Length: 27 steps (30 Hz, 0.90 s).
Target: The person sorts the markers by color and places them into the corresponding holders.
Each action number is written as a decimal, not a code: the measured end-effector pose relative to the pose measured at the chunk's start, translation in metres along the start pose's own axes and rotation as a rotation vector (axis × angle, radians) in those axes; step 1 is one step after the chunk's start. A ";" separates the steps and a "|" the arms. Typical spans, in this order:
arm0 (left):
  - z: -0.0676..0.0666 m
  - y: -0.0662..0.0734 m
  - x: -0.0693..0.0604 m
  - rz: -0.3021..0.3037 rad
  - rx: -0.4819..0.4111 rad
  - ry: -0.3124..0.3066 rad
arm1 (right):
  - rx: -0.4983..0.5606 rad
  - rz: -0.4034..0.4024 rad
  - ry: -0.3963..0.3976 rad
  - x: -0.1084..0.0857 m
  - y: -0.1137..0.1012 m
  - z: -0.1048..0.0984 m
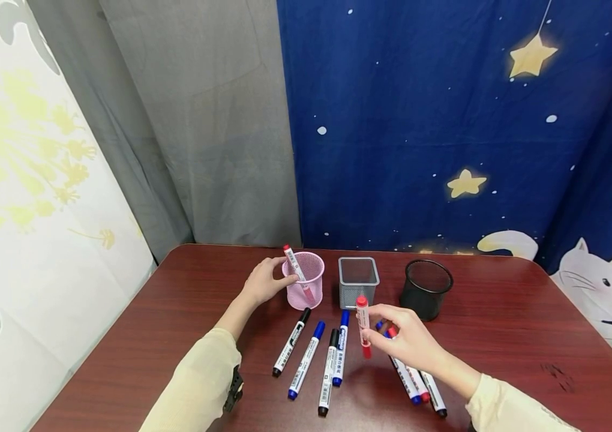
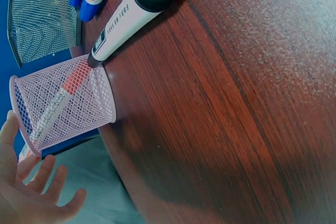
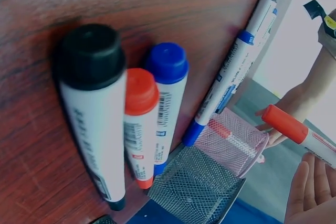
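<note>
My left hand holds the rim of a pink mesh pen cup, thumb at the front and fingers at the left side. A red-capped whiteboard marker leans inside that cup, its upper end above the rim. My right hand pinches another red marker between thumb and fingers, upright above the table, in front of a grey square mesh cup. In the left wrist view, the left hand's lower fingers spread apart beside the pink cup.
Black and blue markers lie in a loose row at the table's middle. Under my right hand lie blue, red and black markers side by side. A round black mesh cup stands at the right of the grey one. Curtains hang behind.
</note>
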<state>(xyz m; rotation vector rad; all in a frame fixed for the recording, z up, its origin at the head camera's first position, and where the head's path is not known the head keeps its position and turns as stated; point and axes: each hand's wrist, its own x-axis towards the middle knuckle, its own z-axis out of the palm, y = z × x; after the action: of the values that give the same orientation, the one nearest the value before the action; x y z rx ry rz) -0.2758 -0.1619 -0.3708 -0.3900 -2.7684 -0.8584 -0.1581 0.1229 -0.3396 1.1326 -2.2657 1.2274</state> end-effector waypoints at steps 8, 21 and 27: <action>0.001 0.000 -0.001 -0.005 -0.005 0.002 | 0.014 0.046 0.062 0.005 -0.003 0.003; -0.001 0.002 -0.003 -0.003 -0.002 0.006 | 0.021 0.136 0.083 0.017 0.030 0.009; 0.000 0.003 -0.004 -0.011 -0.002 0.010 | -0.008 0.129 0.094 0.030 0.027 0.007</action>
<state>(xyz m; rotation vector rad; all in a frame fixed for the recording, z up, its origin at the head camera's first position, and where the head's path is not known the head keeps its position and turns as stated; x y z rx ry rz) -0.2712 -0.1600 -0.3698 -0.3701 -2.7636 -0.8641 -0.1975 0.1112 -0.3406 0.9189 -2.3009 1.2899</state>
